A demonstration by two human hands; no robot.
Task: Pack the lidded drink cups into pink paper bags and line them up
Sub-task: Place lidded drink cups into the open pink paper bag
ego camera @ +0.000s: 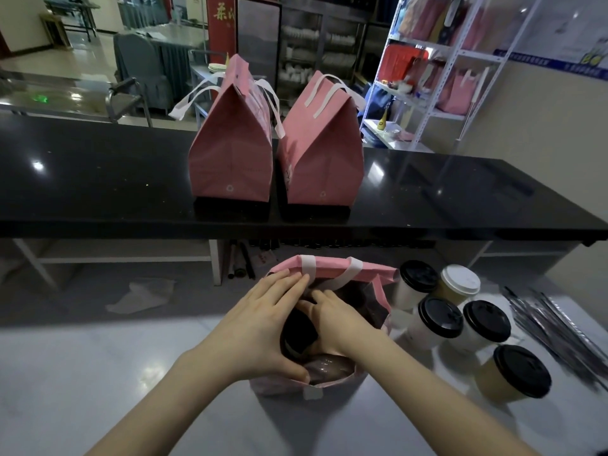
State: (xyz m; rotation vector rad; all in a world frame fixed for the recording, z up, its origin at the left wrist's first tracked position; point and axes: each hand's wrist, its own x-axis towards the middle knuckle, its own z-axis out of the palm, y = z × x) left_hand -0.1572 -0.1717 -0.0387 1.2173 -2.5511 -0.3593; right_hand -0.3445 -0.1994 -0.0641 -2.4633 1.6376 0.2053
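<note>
An open pink paper bag [362, 269] with white handles stands on the white table in front of me. My left hand [260, 320] holds the bag's left rim, fingers over the top edge and thumb at the near edge. My right hand [332, 319] reaches down into the bag mouth beside a black-lidded cup [297, 334]; how its fingers lie is hidden. Two closed pink bags [232, 149] [324, 153] stand side by side on the black counter. Several lidded cups [439, 315] stand right of the open bag, one with a white lid [459, 281].
The black counter [98, 179] runs across above the white table [98, 373]. A bundle of wrapped straws [559, 334] lies at the right edge. A white metal shelf [437, 77] with pink bags stands behind at the right.
</note>
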